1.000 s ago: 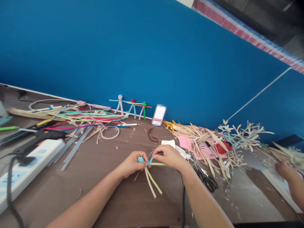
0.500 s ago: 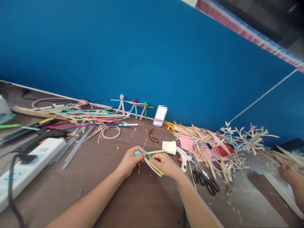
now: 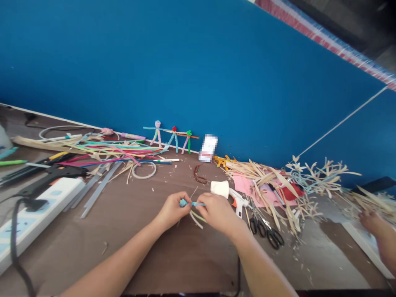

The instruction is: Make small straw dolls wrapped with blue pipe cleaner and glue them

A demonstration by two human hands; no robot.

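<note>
Above the middle of the table, my left hand [image 3: 173, 210] pinches a small pipe cleaner figure by its rolled blue head [image 3: 183, 203]. My right hand [image 3: 218, 212] is closed on a blue pipe cleaner [image 3: 198, 203] just right of that head. Yellow-green and whitish strands [image 3: 198, 218] hang below my right fingers, and a thin stick pokes up between the hands. A white roll [image 3: 219, 189] and a white glue gun [image 3: 238, 202] lie just beyond my right hand. Three finished-looking pipe cleaner figures [image 3: 175, 138] lean against the blue wall.
Loose coloured pipe cleaners [image 3: 117, 148] spread over the back left, near a black glue gun [image 3: 55, 177] and a white power strip [image 3: 40, 218]. Black-handled scissors [image 3: 267, 231] lie at right, before dried strips [image 3: 262, 177] and pink sheets. Another person's hand [image 3: 375, 227] is at far right.
My right hand has shifted its grip onto the blue pipe cleaner near the head. The yellow-green strand that stretched right toward the roll is now out of sight.
</note>
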